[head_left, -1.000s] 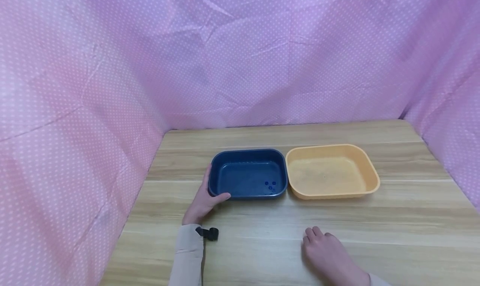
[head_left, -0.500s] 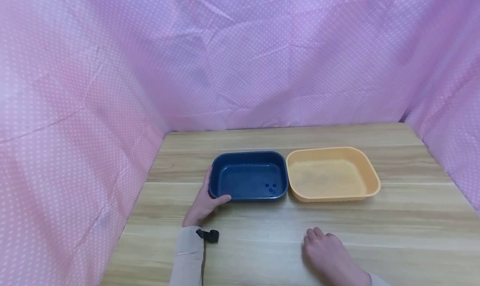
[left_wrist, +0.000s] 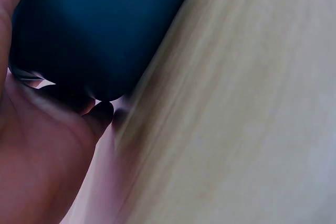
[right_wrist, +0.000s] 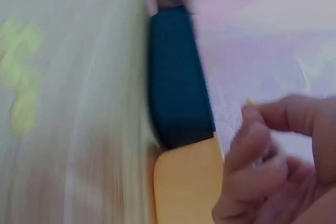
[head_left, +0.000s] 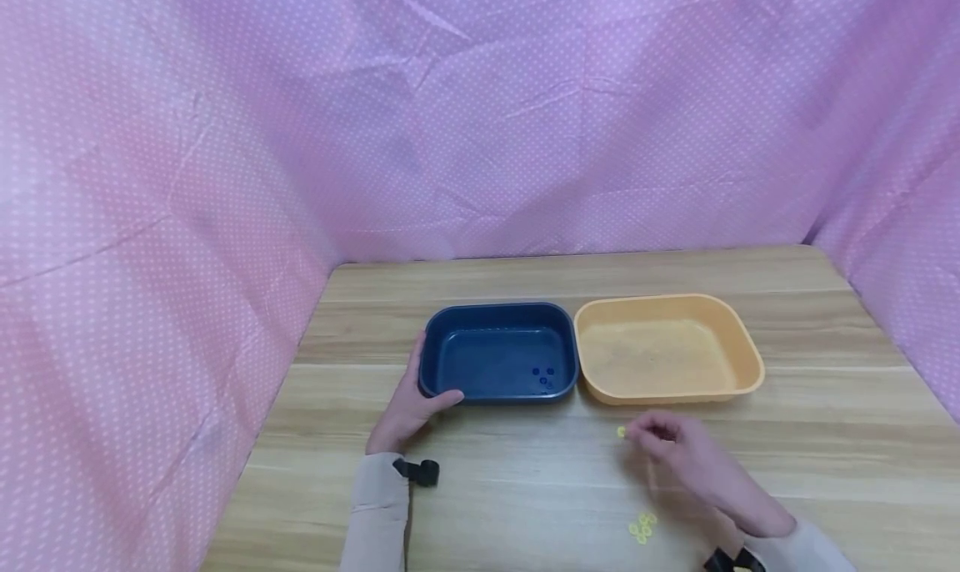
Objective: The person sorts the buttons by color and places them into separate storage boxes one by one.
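1 yellow piece (head_left: 621,432), probably light, best held by its edges, is pinched by the right hand (head_left: 693,464); the blue tray's (head_left: 480,362) end is gripped by the left hand (head_left: 408,407), thumb spread from fingers.

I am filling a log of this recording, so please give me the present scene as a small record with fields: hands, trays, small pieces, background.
Left hand: grips the left end of the navy-blue tray
Right hand: pinches one small yellow ring
Orange tray: directly right of the navy-blue one
Blue pieces: inside the navy-blue tray, near-right corner; shape too small to tell
Loose yellow rings: clustered on the wooden table
Background: pink dotted cloth
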`<state>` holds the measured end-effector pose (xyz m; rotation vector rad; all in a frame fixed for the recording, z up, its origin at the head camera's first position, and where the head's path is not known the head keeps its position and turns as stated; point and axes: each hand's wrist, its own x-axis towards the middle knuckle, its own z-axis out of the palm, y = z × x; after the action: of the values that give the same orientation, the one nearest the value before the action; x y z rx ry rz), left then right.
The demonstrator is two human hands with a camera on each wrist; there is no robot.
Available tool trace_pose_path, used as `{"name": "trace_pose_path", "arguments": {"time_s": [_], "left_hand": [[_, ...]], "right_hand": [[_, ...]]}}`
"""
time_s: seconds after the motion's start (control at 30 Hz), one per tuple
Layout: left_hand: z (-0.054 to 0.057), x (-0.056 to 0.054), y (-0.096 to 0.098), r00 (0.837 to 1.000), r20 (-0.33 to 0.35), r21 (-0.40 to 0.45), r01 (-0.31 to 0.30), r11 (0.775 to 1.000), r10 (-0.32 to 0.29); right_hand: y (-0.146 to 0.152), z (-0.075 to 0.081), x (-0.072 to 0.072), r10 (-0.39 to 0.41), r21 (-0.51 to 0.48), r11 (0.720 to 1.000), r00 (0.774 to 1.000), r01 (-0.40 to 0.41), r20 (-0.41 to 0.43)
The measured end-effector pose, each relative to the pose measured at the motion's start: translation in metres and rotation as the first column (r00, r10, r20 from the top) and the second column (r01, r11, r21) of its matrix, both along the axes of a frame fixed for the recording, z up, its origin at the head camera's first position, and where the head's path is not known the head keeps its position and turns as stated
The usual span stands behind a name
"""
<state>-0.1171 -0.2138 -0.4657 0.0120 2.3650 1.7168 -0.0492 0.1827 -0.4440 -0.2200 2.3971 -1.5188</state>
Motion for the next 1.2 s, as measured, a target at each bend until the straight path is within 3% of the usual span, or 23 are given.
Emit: {"name": "trace_pose_path", "arguments": {"time_s": [0.07,0.13,0.27,0.7,1.2], "left_hand": [[-0.001,0.0,0.0,1.0,0.0,0.002,0.0,1.0,0.0],[-0.001,-0.001,0.0,1.0,-0.003,0.002,0.002,1.0,-0.002],[-0.002,-0.001,-0.001,1.0,-0.008,-0.007,0.006,1.0,-0.006],[0.0,0.0,-0.001,1.0,-0.004,-0.021,0.008,1.0,-0.008],[0.0,0.001,-0.001,1.0,0.008,-0.016,0.007,1.0,-0.007]], "right_hand": [[0.003,0.003,-0.006,-0.097,-0.076,0.991,0.987,0.108,0.13],[0.005,0.005,-0.01,-0.163,-0.117,0.974,0.959,0.194,0.231],[0.011,0.008,-0.017,-0.225,-0.176,0.939,0.915,0.296,0.335],[0.027,0.018,-0.03,-0.243,-0.359,0.859,0.909,0.364,0.339],[0.033,0.014,-0.036,-0.264,-0.418,0.823,0.911,0.384,0.317]]}}
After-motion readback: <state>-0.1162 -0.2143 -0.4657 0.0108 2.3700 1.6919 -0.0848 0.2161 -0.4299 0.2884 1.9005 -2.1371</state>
